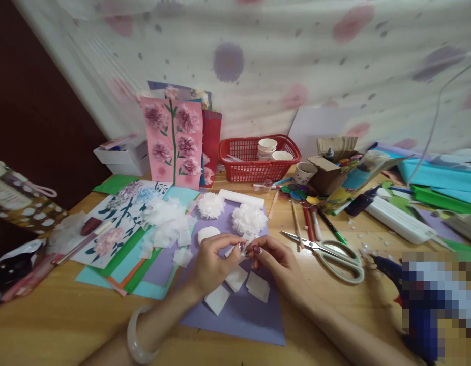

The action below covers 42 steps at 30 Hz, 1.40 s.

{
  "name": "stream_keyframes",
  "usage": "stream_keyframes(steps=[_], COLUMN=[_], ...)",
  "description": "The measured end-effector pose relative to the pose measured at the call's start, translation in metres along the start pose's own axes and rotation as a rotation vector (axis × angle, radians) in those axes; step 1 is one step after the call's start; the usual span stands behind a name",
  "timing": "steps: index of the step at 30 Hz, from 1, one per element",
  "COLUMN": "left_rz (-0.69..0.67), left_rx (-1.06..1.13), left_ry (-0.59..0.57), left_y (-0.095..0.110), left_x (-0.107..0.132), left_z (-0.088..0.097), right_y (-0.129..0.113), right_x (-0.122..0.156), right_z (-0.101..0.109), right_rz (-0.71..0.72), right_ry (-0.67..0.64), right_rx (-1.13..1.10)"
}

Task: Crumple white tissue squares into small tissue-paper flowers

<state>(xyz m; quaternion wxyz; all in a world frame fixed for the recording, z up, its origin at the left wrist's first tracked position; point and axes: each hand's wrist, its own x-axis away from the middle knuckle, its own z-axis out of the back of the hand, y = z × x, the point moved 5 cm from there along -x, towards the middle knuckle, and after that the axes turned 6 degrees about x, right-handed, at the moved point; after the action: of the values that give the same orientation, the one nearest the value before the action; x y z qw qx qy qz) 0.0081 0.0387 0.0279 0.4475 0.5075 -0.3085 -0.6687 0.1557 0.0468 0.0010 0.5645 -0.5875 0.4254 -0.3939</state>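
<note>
My left hand (pixel 212 259) and my right hand (pixel 273 259) meet over a purple paper sheet (pixel 243 315), and both pinch a small folded piece of white tissue (pixel 243 247) between thumb and fingertips. A pale bangle (pixel 138 338) circles my left wrist. Three white tissue squares (pixel 237 287) lie on the purple sheet below my hands. Two fluffy white tissue flowers (pixel 211 205) (pixel 249 218) and a flat white round piece (pixel 208 234) rest just beyond my fingers.
Scissors (pixel 327 254) lie right of my hands, beside several markers (pixel 315 221). A glue gun (pixel 391 269) sits at the right. A red basket (pixel 258 157) with paper cups stands behind. A pink flower card (pixel 173 142) leans at the back left, with coloured papers (pixel 136 254) and tissue scraps (pixel 167 221) in front of it.
</note>
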Motion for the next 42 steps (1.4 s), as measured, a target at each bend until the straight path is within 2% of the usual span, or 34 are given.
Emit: stream_keyframes(steps=[5, 9, 13, 19, 25, 31, 42], left_rz=[-0.054, -0.063, -0.044, 0.006, 0.019, 0.018, 0.045], left_rx=[0.03, 0.018, 0.025, 0.127, 0.137, 0.073, 0.072], left_ry=[-0.061, -0.055, -0.052, -0.115, -0.111, -0.045, -0.064], left_y=[0.0056, 0.0061, 0.0048, 0.0047, 0.0008, -0.0021, -0.0005], left_x=[-0.0003, -0.0006, -0.0008, -0.002, -0.0042, -0.0009, -0.0031], left_z=[-0.0015, -0.0032, -0.0023, -0.0026, -0.0044, -0.0025, -0.0031], right_y=[-0.0047, -0.0037, -0.0022, -0.0046, -0.0048, -0.0098, -0.007], right_x=[-0.0005, -0.0004, 0.0, 0.0004, 0.0001, 0.0011, 0.0004], right_z=[-0.0006, -0.0004, 0.0, 0.0015, 0.0009, -0.0008, 0.0007], right_rz=[-0.031, -0.026, -0.015, 0.0, 0.005, -0.022, -0.003], right_ry=[0.024, 0.029, 0.021, 0.035, 0.034, 0.055, 0.068], right_rx=[0.014, 0.012, 0.011, 0.018, 0.002, 0.025, 0.038])
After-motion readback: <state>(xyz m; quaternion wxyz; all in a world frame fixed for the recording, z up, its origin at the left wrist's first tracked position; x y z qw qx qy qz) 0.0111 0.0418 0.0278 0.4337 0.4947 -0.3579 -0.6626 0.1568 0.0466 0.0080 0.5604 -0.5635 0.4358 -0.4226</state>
